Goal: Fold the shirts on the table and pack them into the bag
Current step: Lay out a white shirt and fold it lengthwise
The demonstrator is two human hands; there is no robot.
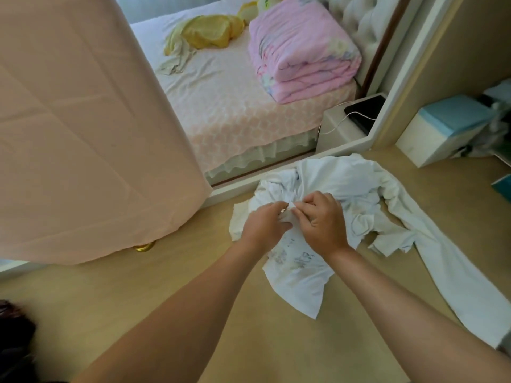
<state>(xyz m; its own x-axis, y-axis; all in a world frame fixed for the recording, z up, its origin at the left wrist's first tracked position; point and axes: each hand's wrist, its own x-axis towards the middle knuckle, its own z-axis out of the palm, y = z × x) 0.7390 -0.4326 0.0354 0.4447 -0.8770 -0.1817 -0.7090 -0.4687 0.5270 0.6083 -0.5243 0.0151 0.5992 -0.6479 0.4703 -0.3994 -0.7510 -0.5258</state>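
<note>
With left hand [265, 221] and right hand [323, 221] pinching the crumpled white shirt [298, 283], lifting likely drags the tangled long-sleeve garment [456, 272] along.

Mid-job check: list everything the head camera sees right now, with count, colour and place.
shirts: count unclear, white, crumpled heap on table, centre-right
table: one, light wood, under the heap
draped cloth: one, pale pink, left
bed: one, pale pink cover, behind table
folded quilt: one, pink, on bed
loose cloth: one, yellow, on bed
box: one, white with blue lid, right
flat device: one, black, white cable, beside bed
left hand: pinches shirts, heap's middle
right hand: pinches shirts beside it
</note>
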